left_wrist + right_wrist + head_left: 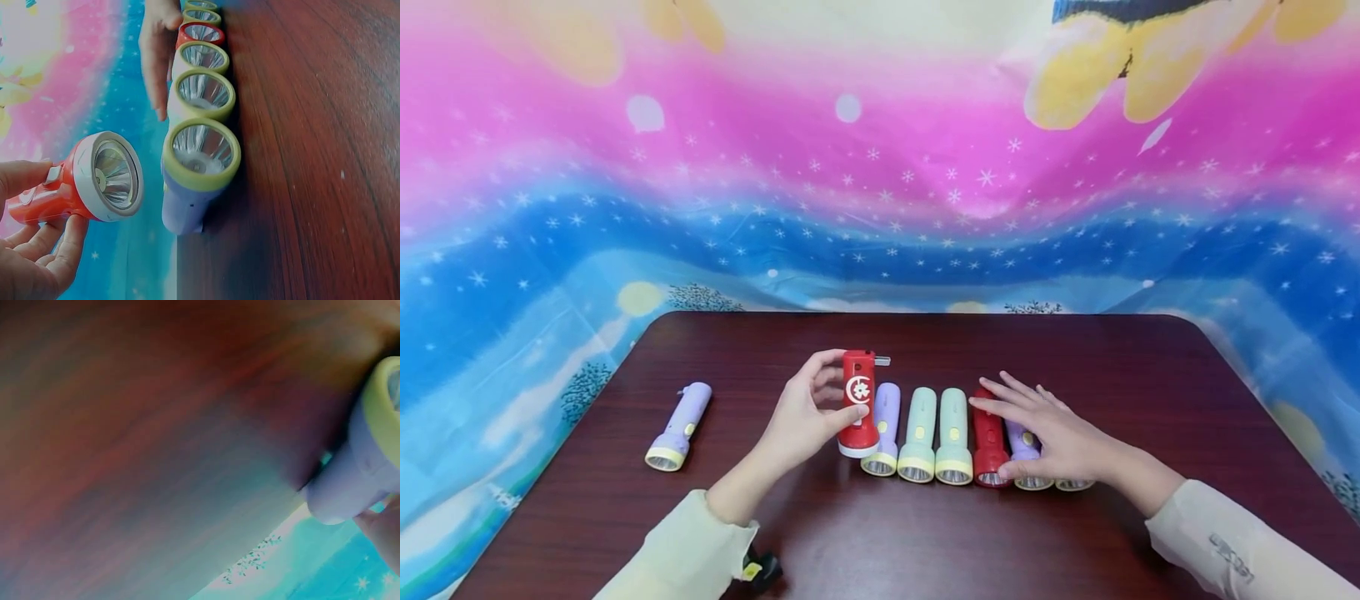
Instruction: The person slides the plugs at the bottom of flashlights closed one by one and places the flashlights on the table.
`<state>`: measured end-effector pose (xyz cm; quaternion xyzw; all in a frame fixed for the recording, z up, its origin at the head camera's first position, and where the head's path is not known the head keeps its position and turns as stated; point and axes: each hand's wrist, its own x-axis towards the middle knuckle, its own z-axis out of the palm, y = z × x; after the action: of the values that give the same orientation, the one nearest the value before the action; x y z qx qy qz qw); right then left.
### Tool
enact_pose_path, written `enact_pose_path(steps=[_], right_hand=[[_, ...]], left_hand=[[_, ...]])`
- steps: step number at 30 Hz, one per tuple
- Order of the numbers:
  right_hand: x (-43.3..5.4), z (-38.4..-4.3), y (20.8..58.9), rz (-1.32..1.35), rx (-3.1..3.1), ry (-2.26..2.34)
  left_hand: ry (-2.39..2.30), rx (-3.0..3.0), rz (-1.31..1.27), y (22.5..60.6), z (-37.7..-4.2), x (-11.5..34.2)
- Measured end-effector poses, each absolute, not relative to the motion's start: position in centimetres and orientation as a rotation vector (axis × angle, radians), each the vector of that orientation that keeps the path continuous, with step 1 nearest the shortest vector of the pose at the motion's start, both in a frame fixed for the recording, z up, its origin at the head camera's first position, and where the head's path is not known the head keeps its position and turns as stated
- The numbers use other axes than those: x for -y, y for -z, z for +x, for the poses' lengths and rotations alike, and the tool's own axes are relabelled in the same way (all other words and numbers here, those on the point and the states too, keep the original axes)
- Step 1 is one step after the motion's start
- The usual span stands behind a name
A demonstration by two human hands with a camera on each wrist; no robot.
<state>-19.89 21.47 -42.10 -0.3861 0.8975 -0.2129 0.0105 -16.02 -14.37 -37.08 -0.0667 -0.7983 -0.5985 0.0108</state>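
Observation:
My left hand [808, 408] grips a red flashlight [859, 392] with a white rim, held upright with its lens end down, just left of the row. A white moon-and-flower print marks its side; a small flap sticks out near its top. Over the row's right end my right hand [1045, 425] lies with fingers spread, across a red flashlight [990, 446] and a purple flashlight [1021, 442]. In the right wrist view a purple flashlight [350, 478] with a yellow rim shows beside a bit of that hand. The hand partly hides the end of the row.
Left of the right hand, the row holds a purple flashlight [887, 425] and two pale green ones, lenses facing the near edge. Another purple flashlight [681, 425] lies apart at left. The dark wooden table [925, 542] meets a patterned cloth [880, 208] behind.

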Motion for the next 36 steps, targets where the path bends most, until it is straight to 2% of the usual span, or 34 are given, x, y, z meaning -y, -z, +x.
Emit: enact_pose_path(steps=[15,27,36], right_hand=[[-17.9,-19.8,38.4,-1.151,-2.693,1.140],[-13.9,-19.4,37.8,-1.187,-2.484,1.400],[-12.7,-19.1,37.8,-1.163,-2.440,1.463]], left_hand=[[1.934,2.438,-0.243,37.5,-16.1,12.1],[1.944,2.443,-0.279,37.8,-15.8,11.3],[1.916,2.475,-0.320,37.7,-15.5,10.9]])
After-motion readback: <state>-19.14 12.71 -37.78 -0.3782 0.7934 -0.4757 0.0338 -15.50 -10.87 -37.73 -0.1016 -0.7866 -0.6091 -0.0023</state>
